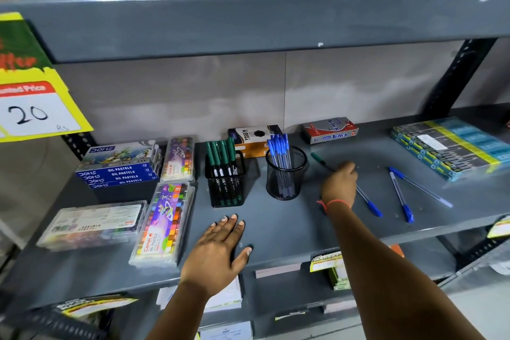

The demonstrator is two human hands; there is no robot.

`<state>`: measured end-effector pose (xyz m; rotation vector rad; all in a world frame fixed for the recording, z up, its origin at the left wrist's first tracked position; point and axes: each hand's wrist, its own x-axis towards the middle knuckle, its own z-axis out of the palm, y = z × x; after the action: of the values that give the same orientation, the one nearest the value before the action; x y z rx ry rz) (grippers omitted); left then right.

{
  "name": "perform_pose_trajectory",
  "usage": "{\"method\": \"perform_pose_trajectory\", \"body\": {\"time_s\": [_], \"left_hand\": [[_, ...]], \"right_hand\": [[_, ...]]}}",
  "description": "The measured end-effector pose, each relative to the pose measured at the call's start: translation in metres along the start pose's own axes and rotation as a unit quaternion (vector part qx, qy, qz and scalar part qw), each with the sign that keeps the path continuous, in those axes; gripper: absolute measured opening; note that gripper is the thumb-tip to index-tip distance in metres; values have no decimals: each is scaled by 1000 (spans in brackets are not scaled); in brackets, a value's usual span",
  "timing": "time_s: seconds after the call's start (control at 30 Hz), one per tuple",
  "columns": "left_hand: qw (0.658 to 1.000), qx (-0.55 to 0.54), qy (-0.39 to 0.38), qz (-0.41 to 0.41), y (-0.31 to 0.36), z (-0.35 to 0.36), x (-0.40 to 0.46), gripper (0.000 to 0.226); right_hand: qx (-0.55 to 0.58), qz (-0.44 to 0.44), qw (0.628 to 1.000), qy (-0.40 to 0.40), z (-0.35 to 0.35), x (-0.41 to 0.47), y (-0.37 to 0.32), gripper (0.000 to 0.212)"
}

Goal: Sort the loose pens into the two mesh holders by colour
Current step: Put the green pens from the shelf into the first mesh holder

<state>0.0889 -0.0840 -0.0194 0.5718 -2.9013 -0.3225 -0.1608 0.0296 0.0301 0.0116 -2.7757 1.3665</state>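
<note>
Right now, right hand (339, 184) reaching out past round mesh holder (286, 172), fingers curled shut, pinching lower end of green pen (320, 159); pen's capped end pointing up-left toward round holder, just off its right side. Can't tell whether pen lifted or lying on grey shelf (289, 232). Red thread around right wrist.

Left hand (219, 248) flat on shelf, near front edge, fwd-left of round holder; fingers (229, 222) straight and close together, thumb splayed out to right, holding nothing.

Round holder filled w/ blue pens (278, 150), caps up. Square mesh holder (225, 179) just left of round one, holding green pens (220, 153).

Three loose blue pens right of round holder: one (369, 203) partly under right hand, two more (400, 197) (420, 187) farther right, meeting at their upper ends.

Oil pastel boxes (118, 171) well left of round holder.
</note>
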Motion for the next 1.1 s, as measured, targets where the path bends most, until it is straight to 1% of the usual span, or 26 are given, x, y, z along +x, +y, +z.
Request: {"method": "perform_pose_trajectory", "body": {"time_s": [0.03,0.07,0.1,0.13,0.17,0.2,0.23,0.27,0.3,0.33,0.37,0.4,0.43,0.47,0.5,0.53,0.57,0.6,0.67,0.7,0.77,0.93,1.0,1.03,1.1], "left_hand": [[1000,2,2,0,0,0,0,59],[1000,4,4,1,0,-1,0,60],[1000,4,4,1,0,-1,0,60],[1000,3,1,1,0,0,0,60],[1000,1,-2,0,0,0,0,60],[1000,1,-4,-1,0,0,0,60],[1000,0,-3,-2,0,0,1,60],[1000,0,-2,-3,0,0,1,60],[1000,1,-1,-3,0,0,1,60],[1000,3,-1,-3,0,0,1,60],[1000,4,0,-4,0,0,1,60],[1000,3,0,-5,0,0,1,60],[1000,1,0,-6,1,0,1,60],[1000,-1,0,-6,1,0,1,60],[1000,-2,0,-6,1,0,1,60],[1000,-2,0,-6,1,0,1,60],[1000,-2,2,-5,1,0,1,60],[1000,-2,5,-5,1,0,1,59],[1000,0,8,-3,2,0,1,59],[1000,0,9,-2,2,0,1,59],[1000,2,11,-3,2,0,0,59],[1000,10,14,-1,2,1,0,59],[1000,5,16,0,2,0,1,59],[1000,2,17,0,3,0,1,58],[1000,0,18,2,3,0,0,58]], "right_hand": [[86,15,996,35,-4,0,-6,35],[167,36,983,61,-8,-1,-16,32],[247,62,963,83,-13,-2,-27,26],[341,94,931,93,-17,-3,-39,17],[443,129,884,76,-21,-6,-51,14],[531,161,832,22,-26,-10,-63,18],[593,182,782,-52,-29,-15,-74,21],[623,189,748,-128,-33,-23,-83,19],[621,179,739,-192,-34,-32,-91,14],[605,154,744,-237,-32,-40,-98,12],[581,118,760,-266,-29,-46,-105,11],[542,76,787,-283,-26,-54,-111,14],[484,32,825,-290,-19,-59,-115,21],[409,-11,865,-290,-12,-63,-117,23],[331,-53,898,-285,-4,-67,-118,18],[260,-95,919,-279,3,-70,-118,10],[195,-138,931,-276,10,-73,-117,5],[137,-176,934,-279,14,-75,-117,6],[52,-221,931,-285,24,-79,-117,29],[31,-233,930,-283,27,-80,-117,41],[11,-248,928,-277,33,-82,-118,51],[16,-247,932,-266,32,-84,-128,53],[12,-238,931,-276,31,-86,-131,52],[8,-234,929,-286,31,-88,-130,49],[6,-225,928,-297,31,-93,-128,35]]}}
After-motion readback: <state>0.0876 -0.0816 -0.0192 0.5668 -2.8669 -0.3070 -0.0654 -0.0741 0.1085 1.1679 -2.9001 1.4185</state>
